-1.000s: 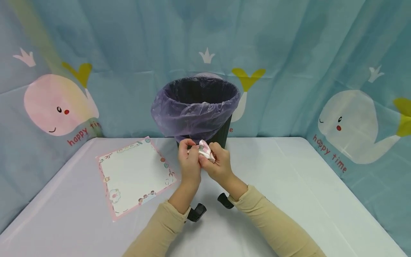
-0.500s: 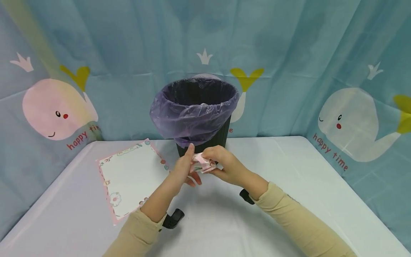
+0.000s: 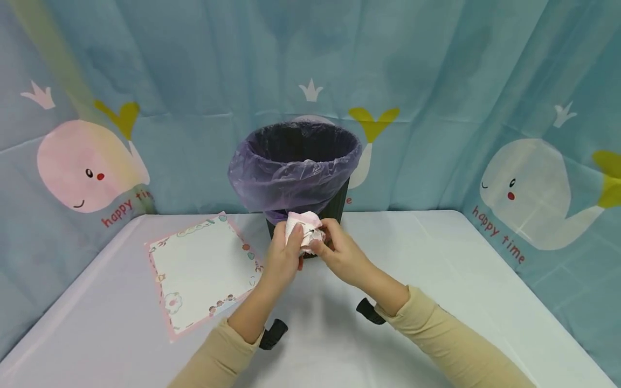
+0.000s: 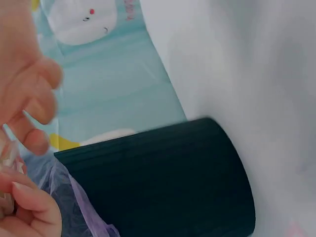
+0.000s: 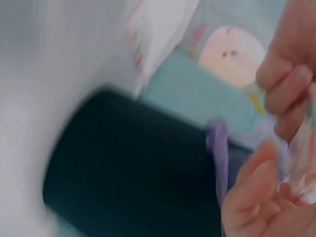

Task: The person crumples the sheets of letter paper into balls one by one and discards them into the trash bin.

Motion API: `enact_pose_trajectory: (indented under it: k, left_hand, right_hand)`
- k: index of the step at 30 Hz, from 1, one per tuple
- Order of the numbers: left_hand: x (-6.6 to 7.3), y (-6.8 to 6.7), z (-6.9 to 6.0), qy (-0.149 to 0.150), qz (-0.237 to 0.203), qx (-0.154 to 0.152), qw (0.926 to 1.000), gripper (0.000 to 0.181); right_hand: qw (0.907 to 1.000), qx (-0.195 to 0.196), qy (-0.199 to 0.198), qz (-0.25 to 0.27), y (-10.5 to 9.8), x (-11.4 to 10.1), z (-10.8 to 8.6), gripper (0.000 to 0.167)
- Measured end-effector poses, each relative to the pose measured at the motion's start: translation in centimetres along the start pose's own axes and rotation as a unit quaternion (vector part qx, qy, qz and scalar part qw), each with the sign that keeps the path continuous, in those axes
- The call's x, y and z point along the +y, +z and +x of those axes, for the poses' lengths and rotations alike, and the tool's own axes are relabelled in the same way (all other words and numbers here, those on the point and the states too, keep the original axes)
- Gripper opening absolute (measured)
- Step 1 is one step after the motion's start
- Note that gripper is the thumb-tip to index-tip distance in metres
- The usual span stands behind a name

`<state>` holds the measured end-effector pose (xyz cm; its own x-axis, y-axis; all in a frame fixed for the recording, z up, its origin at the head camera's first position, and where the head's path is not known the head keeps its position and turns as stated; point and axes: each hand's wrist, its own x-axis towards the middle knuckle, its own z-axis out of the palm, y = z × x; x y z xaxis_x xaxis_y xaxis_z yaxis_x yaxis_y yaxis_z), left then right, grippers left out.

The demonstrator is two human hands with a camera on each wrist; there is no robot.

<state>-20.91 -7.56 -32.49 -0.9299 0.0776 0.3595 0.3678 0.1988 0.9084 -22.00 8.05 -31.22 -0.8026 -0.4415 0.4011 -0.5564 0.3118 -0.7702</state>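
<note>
A crumpled piece of pink and white paper (image 3: 304, 230) is held between both hands in the head view, just in front of the bin. The left hand (image 3: 283, 255) grips its left side, thumb on top. From the right, the right hand (image 3: 343, 253) pinches it between thumb and curled fingers. In the right wrist view the crumpled paper (image 5: 303, 158) shows at the right edge. A flat white sheet with a pink decorated border (image 3: 204, 269) lies on the table to the left.
Behind the hands stands a dark bin (image 3: 335, 207) lined with a purple bag (image 3: 291, 186). A printed blue curtain (image 3: 436, 81) hangs around the back and sides of the white table (image 3: 436, 258). Black straps (image 3: 274, 334) are at both wrists.
Both hands moved apart, then came together again around the paper. The paper has been turned and now stands more upright; the left hand's fingers, spread half a second ago, have closed on it.
</note>
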Motion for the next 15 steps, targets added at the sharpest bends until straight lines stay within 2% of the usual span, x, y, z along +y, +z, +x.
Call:
enact_pose_trajectory:
  k: [2, 3, 5, 7, 8, 10, 11, 12, 13, 15]
  left_hand:
    - [-0.1, 0.3, -0.3, 0.044, 0.027, -0.003, 0.9987, 0.037]
    - [-0.1, 0.4, -0.4, 0.054, 0.033, -0.011, 0.9979, 0.038]
    - [0.2, 0.5, -0.3, 0.045, 0.016, -0.033, 0.9983, 0.04]
    - [0.8, 0.3, 0.0, -0.023, -0.032, -0.056, 0.9976, 0.052]
    - [1.1, 0.2, 0.2, -0.068, -0.055, -0.066, 0.994, 0.06]
    - [1.6, 0.1, 0.5, -0.154, -0.1, -0.076, 0.9801, 0.071]
    - [1.8, 0.0, 0.6, -0.184, -0.117, -0.074, 0.9731, 0.073]
    - [1.8, 0.1, 0.7, -0.205, -0.135, -0.071, 0.9669, 0.071]
    - [1.8, 0.2, 0.7, -0.211, -0.158, -0.065, 0.9626, 0.067]
    - [1.8, 0.7, 0.8, -0.194, -0.206, -0.035, 0.9583, 0.056]
  right_hand:
    - [0.9993, 0.024, 0.017, 0.022, 0.5, -0.2, 0.0, 0.091]
    - [0.9988, 0.039, 0.016, 0.025, 0.7, -0.2, 0.1, 0.088]
    - [0.9972, 0.074, -0.005, 0.012, 1.0, 0.0, 0.2, 0.081]
    - [0.9948, 0.093, -0.041, -0.006, 1.1, 0.4, 0.4, 0.071]
    - [0.9934, 0.097, -0.059, -0.018, 1.1, 0.5, 0.4, 0.067]
    - [0.9904, 0.095, -0.09, -0.044, 1.1, 0.7, 0.4, 0.062]
    - [0.9888, 0.096, -0.099, -0.058, 1.1, 0.7, 0.3, 0.062]
    - [0.9869, 0.099, -0.105, -0.073, 1.1, 0.6, 0.4, 0.064]
    - [0.9843, 0.108, -0.108, -0.089, 1.2, 0.5, 0.4, 0.067]
    - [0.9791, 0.136, -0.108, -0.106, 1.6, 0.3, 0.6, 0.069]
